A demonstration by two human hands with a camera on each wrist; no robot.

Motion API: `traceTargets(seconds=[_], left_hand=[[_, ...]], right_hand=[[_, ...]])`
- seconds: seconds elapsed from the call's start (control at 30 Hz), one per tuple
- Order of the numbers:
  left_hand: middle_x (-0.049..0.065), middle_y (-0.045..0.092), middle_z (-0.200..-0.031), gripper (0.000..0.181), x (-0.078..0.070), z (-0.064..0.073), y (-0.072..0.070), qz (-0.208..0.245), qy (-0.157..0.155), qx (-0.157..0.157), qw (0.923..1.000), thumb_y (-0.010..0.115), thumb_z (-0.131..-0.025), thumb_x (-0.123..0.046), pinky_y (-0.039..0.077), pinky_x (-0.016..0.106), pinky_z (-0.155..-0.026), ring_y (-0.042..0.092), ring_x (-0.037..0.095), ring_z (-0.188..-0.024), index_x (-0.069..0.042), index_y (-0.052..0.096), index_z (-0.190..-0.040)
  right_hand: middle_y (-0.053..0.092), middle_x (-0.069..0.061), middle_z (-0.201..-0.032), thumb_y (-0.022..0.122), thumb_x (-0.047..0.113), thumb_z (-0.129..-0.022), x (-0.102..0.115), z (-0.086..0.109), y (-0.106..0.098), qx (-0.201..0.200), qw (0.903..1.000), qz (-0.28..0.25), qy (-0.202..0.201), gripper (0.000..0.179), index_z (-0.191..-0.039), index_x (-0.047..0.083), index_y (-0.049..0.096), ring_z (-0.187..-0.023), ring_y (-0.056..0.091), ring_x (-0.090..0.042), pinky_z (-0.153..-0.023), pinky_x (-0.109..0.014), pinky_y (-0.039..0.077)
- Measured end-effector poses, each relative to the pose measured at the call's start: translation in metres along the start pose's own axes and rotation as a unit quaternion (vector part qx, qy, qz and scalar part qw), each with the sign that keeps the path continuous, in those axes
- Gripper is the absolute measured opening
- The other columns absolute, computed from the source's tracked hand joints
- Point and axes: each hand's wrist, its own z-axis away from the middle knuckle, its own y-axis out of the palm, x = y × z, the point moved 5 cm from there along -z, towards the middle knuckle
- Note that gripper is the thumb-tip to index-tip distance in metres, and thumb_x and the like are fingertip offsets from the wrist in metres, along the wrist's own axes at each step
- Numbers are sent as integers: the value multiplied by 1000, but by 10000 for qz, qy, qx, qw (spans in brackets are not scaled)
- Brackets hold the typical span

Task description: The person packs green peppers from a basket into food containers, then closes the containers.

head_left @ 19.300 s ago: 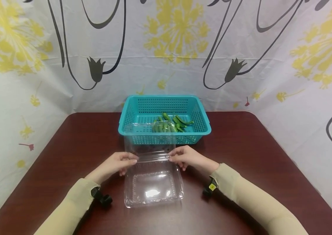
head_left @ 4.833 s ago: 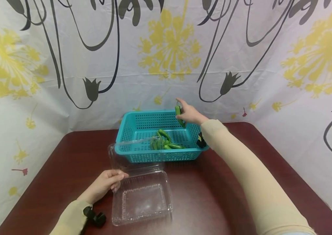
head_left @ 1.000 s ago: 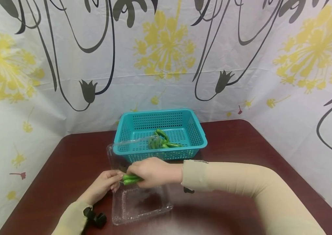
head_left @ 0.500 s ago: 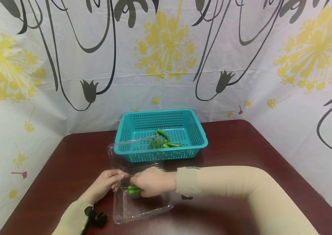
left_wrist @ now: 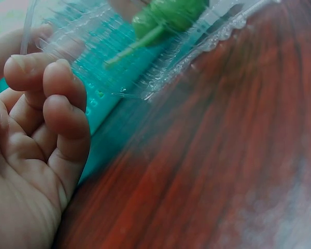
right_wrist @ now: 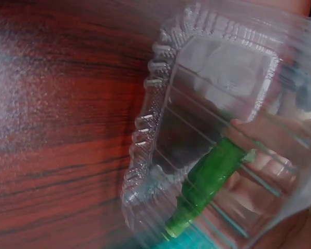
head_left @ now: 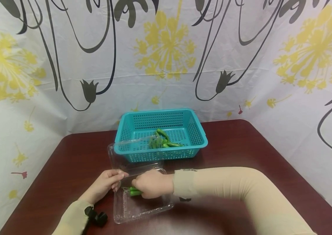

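A clear plastic clamshell container [head_left: 142, 213] lies opened out on the table, its lid leaning back against the basket. My left hand [head_left: 102, 186] pinches its left edge near the hinge; in the left wrist view that hand's fingers [left_wrist: 65, 122] are curled. My right hand [head_left: 152, 184] holds green chili peppers [head_left: 135, 192] low inside the container's base, stem ends pointing left. Through the plastic in the right wrist view, a green pepper [right_wrist: 210, 179] lies against the fingers of the right hand [right_wrist: 264, 197]. How many peppers it holds is hidden.
Behind the container stands a turquoise perforated basket [head_left: 158, 121] with several more green peppers [head_left: 173, 144] in it, partly seen through the clear lid. The dark red wooden table [head_left: 227, 143] ends at a patterned white cloth [head_left: 142, 65] at the back and sides.
Earlier both hands held the container at its hinge; then my right hand raised a pepper over the basket. Within the last second it has lowered the peppers into the base. The left hand stays put.
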Motion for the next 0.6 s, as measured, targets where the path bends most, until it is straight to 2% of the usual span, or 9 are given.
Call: traceTargets(seconds=[0.2, 0.4, 0.6], left_hand=[[-8, 46, -54, 30, -1, 0, 1, 1, -57, -30, 10000, 53, -101, -15, 46, 22, -54, 48, 5, -54, 10, 65, -111], [-8, 46, -55, 24, 0, -1, 0, 35, -62, -34, 10000, 53, -101, -15, 46, 23, -54, 48, 5, -54, 2, 69, -108], [-8, 47, -56, 25, 1, 0, -1, 36, -152, -35, 9999, 53, -101, -16, 45, 22, -54, 48, 5, -54, 2, 69, -109]], right_hand=[[50, 12, -66, 74, 19, -79, 0, 0, 3, -14, 9997, 223, -38, 18, -82, 22, 57, -55, 46, -5, -46, -22, 42], [52, 11, -67, 75, 21, -79, -1, 0, 5, 18, 9999, 167, 1, 18, -84, 21, 58, -55, 47, -5, -45, -23, 41], [51, 11, -66, 76, 24, -79, -1, 1, 5, 8, 9999, 150, -36, 19, -83, 21, 57, -53, 46, -5, -44, -23, 40]])
